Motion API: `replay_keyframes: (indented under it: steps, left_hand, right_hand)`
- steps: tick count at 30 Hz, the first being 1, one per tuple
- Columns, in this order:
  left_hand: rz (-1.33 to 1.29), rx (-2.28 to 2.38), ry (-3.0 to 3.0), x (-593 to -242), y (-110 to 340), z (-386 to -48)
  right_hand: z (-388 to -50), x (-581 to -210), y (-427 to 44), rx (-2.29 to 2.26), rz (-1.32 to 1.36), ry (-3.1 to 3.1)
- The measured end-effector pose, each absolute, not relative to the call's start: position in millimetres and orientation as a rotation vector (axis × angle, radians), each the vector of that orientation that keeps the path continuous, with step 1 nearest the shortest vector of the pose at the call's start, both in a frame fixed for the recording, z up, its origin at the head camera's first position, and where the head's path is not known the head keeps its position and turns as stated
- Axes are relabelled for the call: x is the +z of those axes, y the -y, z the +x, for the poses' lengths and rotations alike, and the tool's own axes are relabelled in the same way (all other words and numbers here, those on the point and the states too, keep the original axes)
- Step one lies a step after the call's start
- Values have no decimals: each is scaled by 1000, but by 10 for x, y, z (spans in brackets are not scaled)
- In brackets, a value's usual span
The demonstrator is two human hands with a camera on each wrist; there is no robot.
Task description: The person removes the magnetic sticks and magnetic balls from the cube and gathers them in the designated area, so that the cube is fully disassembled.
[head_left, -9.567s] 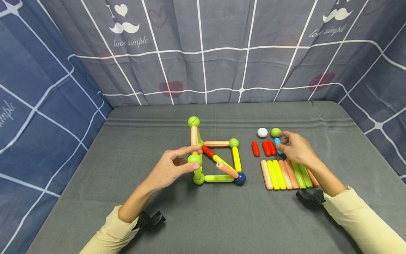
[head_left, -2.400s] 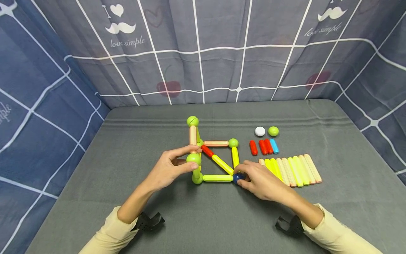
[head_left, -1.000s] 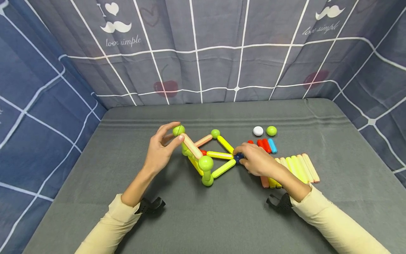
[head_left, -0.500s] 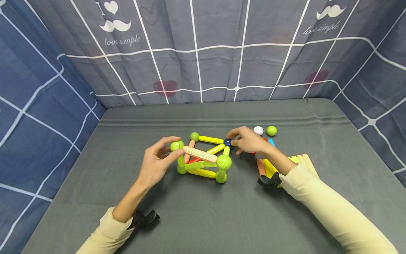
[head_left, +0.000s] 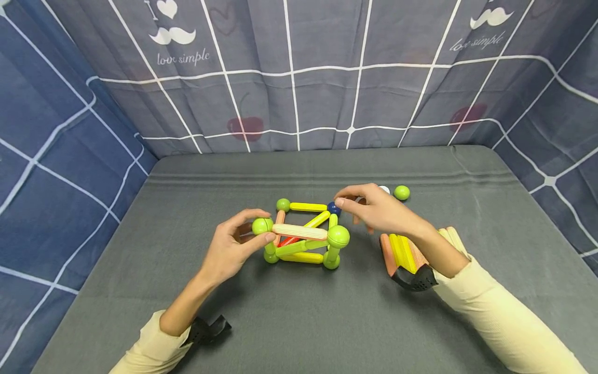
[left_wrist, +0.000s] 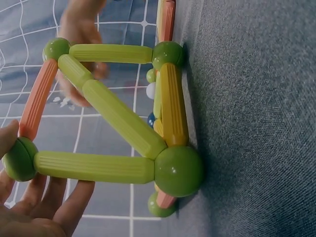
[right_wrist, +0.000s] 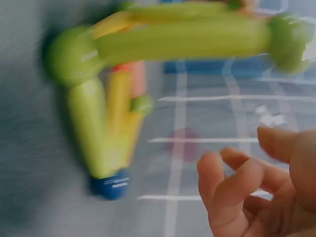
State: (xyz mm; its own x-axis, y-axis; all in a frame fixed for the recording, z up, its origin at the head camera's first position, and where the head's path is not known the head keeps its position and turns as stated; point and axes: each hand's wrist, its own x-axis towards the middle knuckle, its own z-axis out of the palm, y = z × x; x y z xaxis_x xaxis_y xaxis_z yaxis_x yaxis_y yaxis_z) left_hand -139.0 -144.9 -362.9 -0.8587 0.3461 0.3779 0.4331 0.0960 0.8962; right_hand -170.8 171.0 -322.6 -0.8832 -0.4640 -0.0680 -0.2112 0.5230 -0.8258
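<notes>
The frame of sticks and balls (head_left: 303,245) stands on the counter (head_left: 289,317) in front of me, between my two hands. With my left hand (head_left: 229,244) I hold its upper left green ball (head_left: 262,226), thumb and fingers clamped on it from the left side. From this ball a pale pink stick (head_left: 301,231) runs across to my right, almost level, until the other upper green ball (head_left: 338,237); this is the long axis of the upright side nearest to me.

My right hand (head_left: 378,210) is the nearer one to the dark blue ball (head_left: 333,209), which makes the far right corner of the base. I judge that this relation matters most: the ball lies to the left of my right hand and lower than its fingers, near the counter. In the head view a fingertip covers part of it, but the right wrist view shows a gap. These right fingers are bent and apart, with nothing between them.
</notes>
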Motion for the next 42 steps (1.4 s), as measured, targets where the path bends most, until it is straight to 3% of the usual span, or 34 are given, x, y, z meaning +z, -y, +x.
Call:
replay_keyframes:
  steps: [5, 11, 42]
  left_hand:
    - [-768, -1899, 2290, -3607, 1447, -1349]
    - [-774, -1911, 2316, -3588, 1415, -1286]
    - [-781, -1972, 2334, -3592, 1390, -1260]
  right_hand:
    - [-1394, -2915, -1662, -1198, -675, -2416]
    - [-1186, -2899, -1568, -1152, -738, -2417]
    - [-1226, -3025, -1617, -1383, -810, -2284]
